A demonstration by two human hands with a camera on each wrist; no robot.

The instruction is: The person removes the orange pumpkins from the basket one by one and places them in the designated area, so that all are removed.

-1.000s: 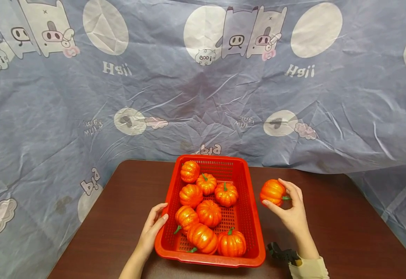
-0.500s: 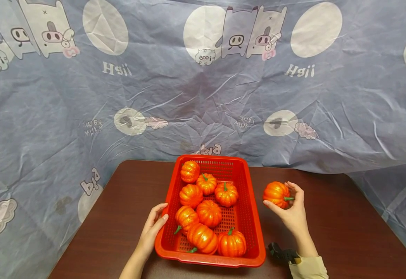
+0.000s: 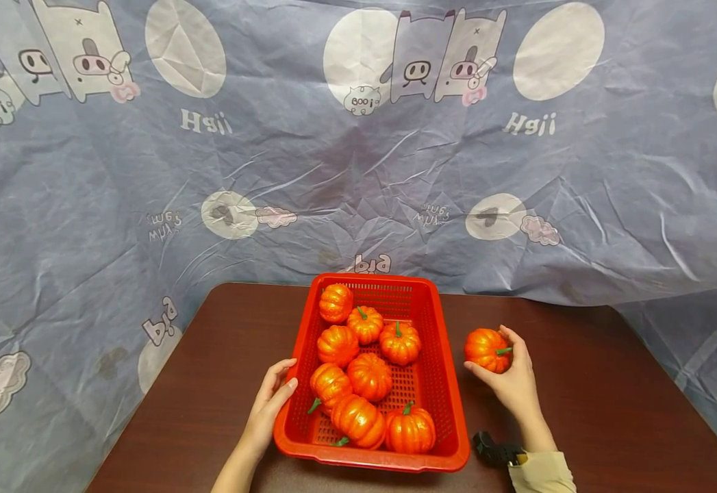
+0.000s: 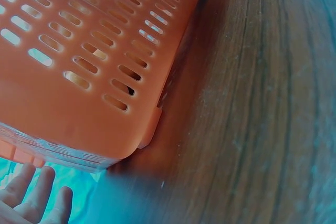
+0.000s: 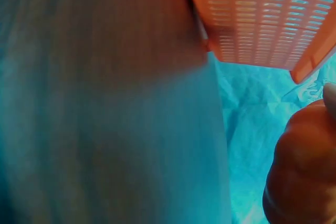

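Pumpkin (image 3: 483,349) in right hand (image 3: 517,376), thumb and fingers curved round it, between red basket (image 3: 372,459) and worktop's (image 3: 605,397) right edge. Stem (image 3: 504,350) points toward that edge; stem axis roughly crosswise. Left hand (image 3: 267,400) at basket's left rim, fingers loosely extended.

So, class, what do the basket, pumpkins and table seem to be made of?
Basket: slightly glossy plastic, judging by smooth moulded walls and regular slots.
Pumpkins: perhaps painted foam or plastic, given their shiny, even orange coating.
Table: low-sheen brown wood or laminate; the left wrist view shows streaky grain.
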